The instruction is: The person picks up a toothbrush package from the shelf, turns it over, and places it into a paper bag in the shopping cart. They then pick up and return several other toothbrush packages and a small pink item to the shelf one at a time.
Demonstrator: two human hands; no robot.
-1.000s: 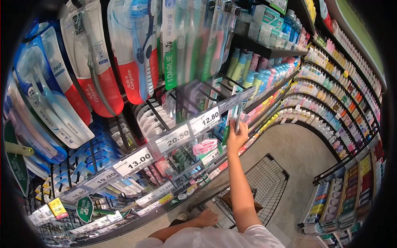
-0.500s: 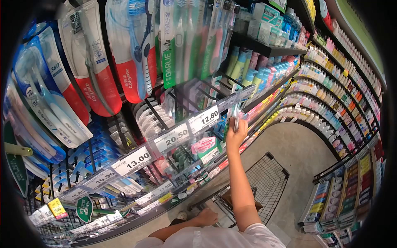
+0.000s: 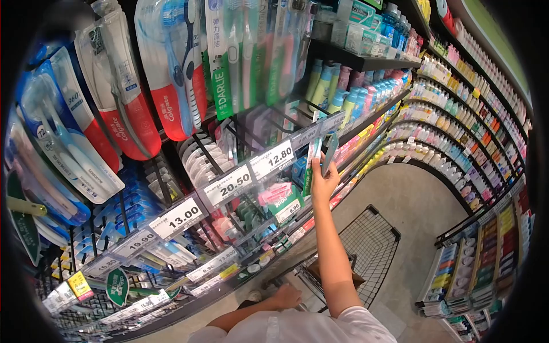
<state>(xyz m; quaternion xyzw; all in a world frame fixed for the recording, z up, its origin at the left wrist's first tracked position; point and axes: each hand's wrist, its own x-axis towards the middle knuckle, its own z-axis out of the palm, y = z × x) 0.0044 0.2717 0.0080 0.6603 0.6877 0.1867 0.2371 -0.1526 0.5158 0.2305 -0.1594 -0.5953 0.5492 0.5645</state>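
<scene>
My right hand (image 3: 324,178) is raised at the lower shelf edge, its fingers closed round a thin, dark-edged flat item (image 3: 330,153). A narrow white and green toothbrush package (image 3: 310,163) stands beside the fingertips; whether the hand grips it too is unclear. Price labels, 12.80 (image 3: 274,160) among them, line the rail just left of the hand. Low in the view, my left hand (image 3: 287,297) is closed at the handle end of a wire shopping cart (image 3: 374,243); its fingers are partly hidden.
Hanging toothbrush packs (image 3: 177,68) fill the upper left, close to the camera. A dark shelf (image 3: 366,62) with bottles and boxes juts out at the top. Curved product shelves (image 3: 457,126) line the right side. A brown item (image 3: 349,271) lies in the cart, above the grey floor (image 3: 420,188).
My right hand has turned and risen slightly, and the flat item now stands more upright and shows more clearly. The shelves have shifted a little left in view. My left hand has hardly moved.
</scene>
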